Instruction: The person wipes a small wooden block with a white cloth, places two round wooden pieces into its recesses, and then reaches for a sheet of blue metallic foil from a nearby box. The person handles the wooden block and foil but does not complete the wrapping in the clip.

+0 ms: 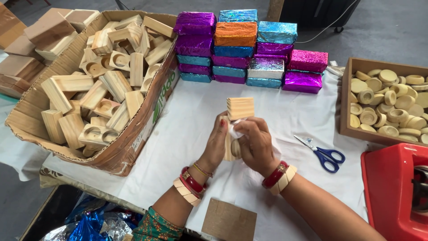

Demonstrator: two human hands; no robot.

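My left hand (217,143) grips a pale wooden block (239,108) upright over the white cloth, fingers along its left side. My right hand (255,143) is closed against the block's lower front, pinching a small piece of white material (235,128) there. A round wooden piece (236,149) shows between the two palms. Both wrists wear red and cream bangles.
A cardboard box (147,114) full of wooden blocks sits at left. Foil-wrapped packets (240,47) in purple, blue, orange and silver are stacked at the back. Blue-handled scissors (323,153) lie right of my hands, a tray of wooden rounds (345,107) and a red tape dispenser (392,192) further right.
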